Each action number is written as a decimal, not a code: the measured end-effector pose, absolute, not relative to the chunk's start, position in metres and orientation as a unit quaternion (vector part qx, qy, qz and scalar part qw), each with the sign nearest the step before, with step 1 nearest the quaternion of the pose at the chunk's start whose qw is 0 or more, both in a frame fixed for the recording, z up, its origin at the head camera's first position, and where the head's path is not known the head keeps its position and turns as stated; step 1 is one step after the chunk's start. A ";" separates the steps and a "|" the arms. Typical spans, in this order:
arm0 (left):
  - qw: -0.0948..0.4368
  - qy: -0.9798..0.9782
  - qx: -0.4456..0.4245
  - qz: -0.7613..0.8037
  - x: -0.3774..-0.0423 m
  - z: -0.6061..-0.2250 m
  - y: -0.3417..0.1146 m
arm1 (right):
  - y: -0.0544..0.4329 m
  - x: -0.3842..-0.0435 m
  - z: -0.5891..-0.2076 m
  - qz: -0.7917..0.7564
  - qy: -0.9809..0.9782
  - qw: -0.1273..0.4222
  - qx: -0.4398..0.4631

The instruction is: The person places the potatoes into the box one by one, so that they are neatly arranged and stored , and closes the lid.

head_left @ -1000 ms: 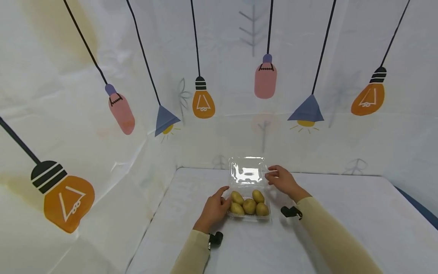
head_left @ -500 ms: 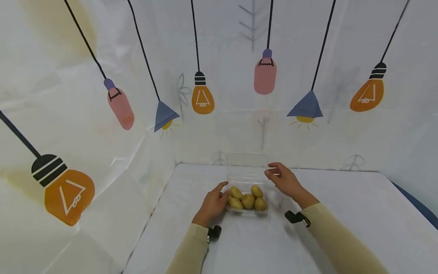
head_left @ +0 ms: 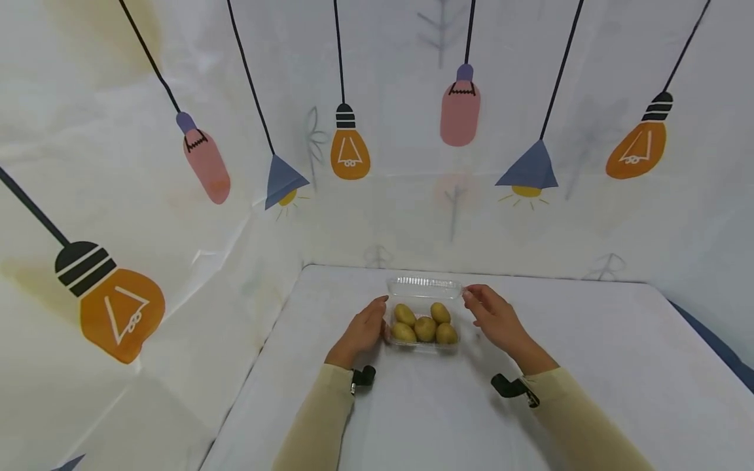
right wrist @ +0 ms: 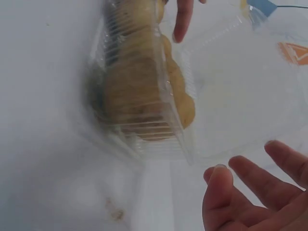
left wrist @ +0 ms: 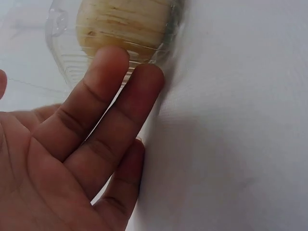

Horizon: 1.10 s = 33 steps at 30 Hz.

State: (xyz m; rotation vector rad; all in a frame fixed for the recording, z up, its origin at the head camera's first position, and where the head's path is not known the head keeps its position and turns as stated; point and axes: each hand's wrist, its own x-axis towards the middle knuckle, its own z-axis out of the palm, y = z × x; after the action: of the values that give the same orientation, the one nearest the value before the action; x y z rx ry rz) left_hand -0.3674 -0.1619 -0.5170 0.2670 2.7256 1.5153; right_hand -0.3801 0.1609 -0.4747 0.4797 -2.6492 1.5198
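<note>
A clear plastic clamshell box (head_left: 423,348) stands on the white table with several yellow potatoes (head_left: 425,329) inside. Its hinged lid (head_left: 424,288) is raised at the far side and tilts over the tray. My left hand (head_left: 360,330) lies along the box's left side; in the left wrist view its fingertips (left wrist: 113,60) touch the ribbed wall, behind which one potato shows. At the lid's right edge is my right hand (head_left: 496,320), fingers loosely bent and thumb apart. Whether it touches the lid, I cannot tell.
The white table (head_left: 436,412) runs back to a white cloth wall (head_left: 400,222) printed with hanging lamps and bulbs. Another stretch of this cloth borders the left side. A black camera mount (head_left: 509,386) sits on the right wrist, with another (head_left: 364,376) on the left.
The lid has swung from standing upright toward the tray, with my right hand staying by its edge. My left fingers have settled lower along the box's side. The head view has tilted slightly down.
</note>
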 end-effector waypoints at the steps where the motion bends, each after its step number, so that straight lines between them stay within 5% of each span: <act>1: 0.007 0.871 0.079 0.486 -0.367 -0.516 -0.162 | 0.161 -0.378 -0.476 0.492 -0.857 0.023 0.153; 12: 0.021 0.860 0.077 0.504 -0.363 -0.512 -0.160 | 0.162 -0.366 -0.484 0.518 -0.844 0.031 0.135; 33: 0.043 0.853 0.099 0.510 -0.356 -0.519 -0.171 | 0.156 -0.354 -0.497 0.550 -0.829 -0.042 0.093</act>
State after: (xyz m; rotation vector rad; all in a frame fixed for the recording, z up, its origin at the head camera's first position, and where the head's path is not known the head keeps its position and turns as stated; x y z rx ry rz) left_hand -0.3557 -0.1710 -0.5194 0.3015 2.6092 1.5609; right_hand -0.3541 0.1564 -0.4974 0.3000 -2.6763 1.7758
